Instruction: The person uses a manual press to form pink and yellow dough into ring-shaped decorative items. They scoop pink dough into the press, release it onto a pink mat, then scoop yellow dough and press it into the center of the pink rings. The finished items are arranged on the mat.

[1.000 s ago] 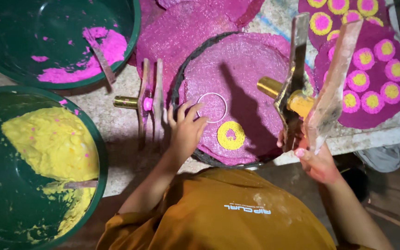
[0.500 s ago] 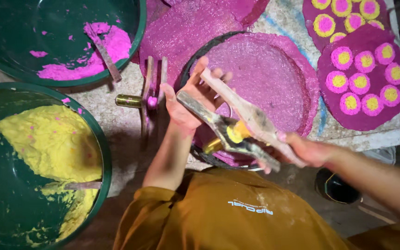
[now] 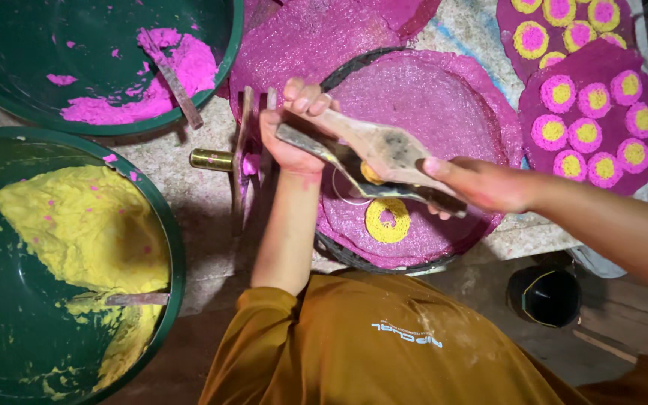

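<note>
both hands close around a two-armed wooden press (image 3: 384, 161), left hand (image 3: 294, 135) at one end, right hand (image 3: 481, 184) at the other, held flat over the pink disc (image 3: 444, 105) (likely so the paste drops straight). a yellow ring (image 3: 388, 220) lies beneath. the press hides its nozzle; a thin ring outline is barely visible.
</note>
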